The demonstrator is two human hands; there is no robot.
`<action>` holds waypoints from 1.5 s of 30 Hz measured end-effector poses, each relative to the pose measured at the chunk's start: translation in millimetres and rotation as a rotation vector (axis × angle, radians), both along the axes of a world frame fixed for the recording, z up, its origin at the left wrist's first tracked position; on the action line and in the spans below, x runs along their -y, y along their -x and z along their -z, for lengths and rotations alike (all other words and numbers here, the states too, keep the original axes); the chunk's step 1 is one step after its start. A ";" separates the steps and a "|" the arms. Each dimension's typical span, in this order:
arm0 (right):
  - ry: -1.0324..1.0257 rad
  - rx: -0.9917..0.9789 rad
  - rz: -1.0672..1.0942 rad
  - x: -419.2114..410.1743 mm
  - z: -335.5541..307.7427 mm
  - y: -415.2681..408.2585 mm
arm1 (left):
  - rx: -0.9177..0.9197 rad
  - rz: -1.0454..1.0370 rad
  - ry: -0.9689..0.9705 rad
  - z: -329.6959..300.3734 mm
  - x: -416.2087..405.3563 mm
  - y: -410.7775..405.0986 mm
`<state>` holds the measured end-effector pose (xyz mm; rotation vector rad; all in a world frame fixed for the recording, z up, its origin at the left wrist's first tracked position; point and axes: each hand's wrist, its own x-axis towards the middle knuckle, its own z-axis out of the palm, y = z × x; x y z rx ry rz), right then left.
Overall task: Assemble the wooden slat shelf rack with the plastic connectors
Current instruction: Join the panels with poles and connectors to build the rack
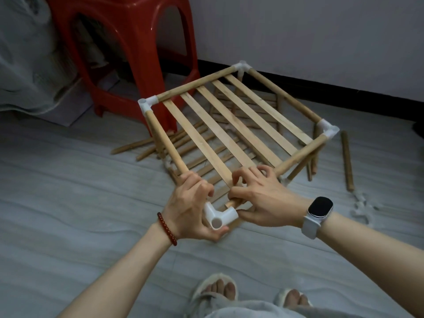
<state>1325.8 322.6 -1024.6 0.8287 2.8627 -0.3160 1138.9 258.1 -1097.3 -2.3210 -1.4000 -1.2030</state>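
A wooden slat shelf frame [231, 127] is held tilted above the floor, with white plastic connectors at its far corner [242, 67], left corner [147, 104] and right corner [327, 129]. My left hand [191, 208] grips the left rod's near end and cups a white corner connector [219, 216] at the near corner. My right hand [263, 198] is closed on the near front rod [231, 204], whose end sits just at the connector's socket. A second slatted level lies on the floor under the frame, partly hidden.
A red plastic stool [128, 53] stands behind the frame on the left. Loose wooden rods [347, 160] lie on the floor at the right, more under the frame [146, 148]. Spare white connectors [362, 206] lie at the right. My slippered feet [220, 290] are below.
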 end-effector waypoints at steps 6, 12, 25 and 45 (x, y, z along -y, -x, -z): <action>0.101 0.064 -0.048 1.4 -2.4 -3.7 | 0.023 0.013 -0.029 4.9 -1.5 -0.7; 0.117 0.164 -0.001 4.0 -4.3 5.1 | 0.017 0.032 -0.005 5.0 -4.3 0.7; 0.127 0.088 0.008 -3.2 -15.8 3.2 | -0.033 0.111 0.017 8.1 -4.6 12.8; -0.153 -0.361 0.053 10.7 21.7 -2.7 | -0.028 0.013 0.007 11.0 -8.2 8.5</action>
